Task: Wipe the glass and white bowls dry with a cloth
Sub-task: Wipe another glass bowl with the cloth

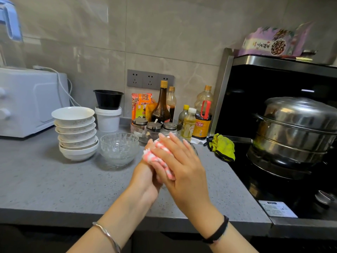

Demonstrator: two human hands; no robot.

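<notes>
My left hand [145,177] holds a pink-and-white cloth [157,154] above the grey counter [73,183]. My right hand [184,170] lies flat against the cloth from the right, fingers straight and spread. A faint glass rim [193,147] shows behind its fingertips; most of that glass bowl is hidden by the hands. Another glass bowl [118,149] stands upright on the counter left of the hands. A stack of several white bowls [76,133] stands further left, beside it.
Sauce bottles [162,103] and spice jars [154,126] stand behind the hands. A white tub [108,119] carries a black bowl [108,99]. A white appliance [29,101] is at the left, a steel steamer pot [295,132] on the black hob at the right, and a yellow-green cloth [223,147].
</notes>
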